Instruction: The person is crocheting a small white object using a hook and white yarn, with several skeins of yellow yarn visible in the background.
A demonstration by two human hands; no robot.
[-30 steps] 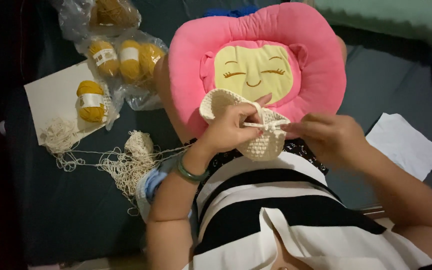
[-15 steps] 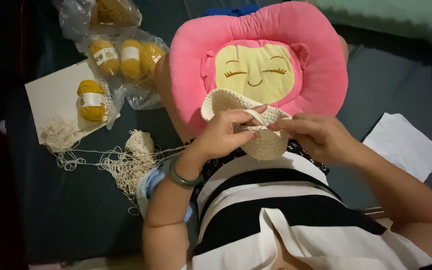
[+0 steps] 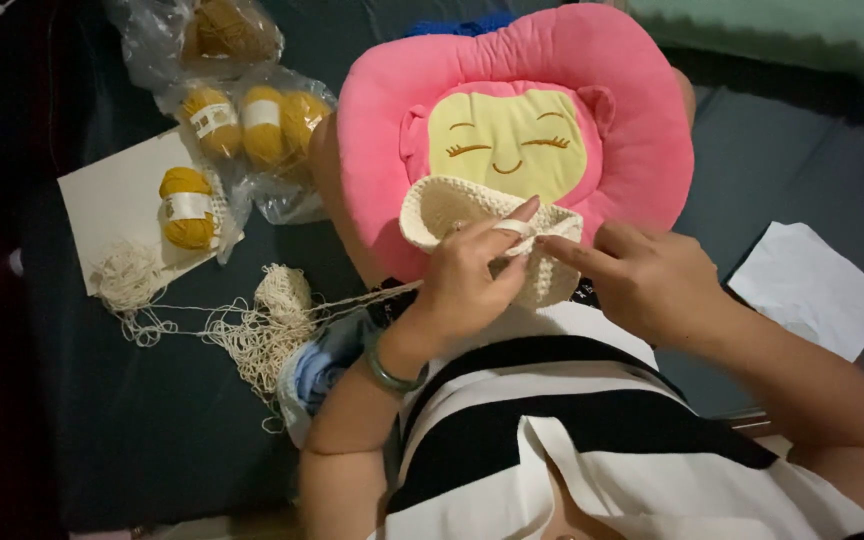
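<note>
A cream crocheted piece (image 3: 452, 205), cup-shaped with an open rim, rests against a pink plush cushion (image 3: 632, 120) with a yellow smiling face. My left hand (image 3: 467, 280) grips its near edge, fingers curled, a green bangle on the wrist. My right hand (image 3: 647, 275) pinches the piece's right side, index finger pointing left toward the left hand. Whether a hook is held I cannot tell. A cream yarn strand runs left from the piece to a loose tangle of yarn (image 3: 262, 330).
Yellow yarn balls (image 3: 252, 120) lie in clear plastic bags at the upper left, one yellow ball (image 3: 187, 205) on a white sheet (image 3: 112, 195). Another white paper (image 3: 812, 290) lies at the right. Everything sits on a dark surface. My black-and-white striped top fills the bottom.
Both hands have shifted slightly on the crocheted piece, the right index finger now reaching further left; the piece has turned a little, showing more of its open rim.
</note>
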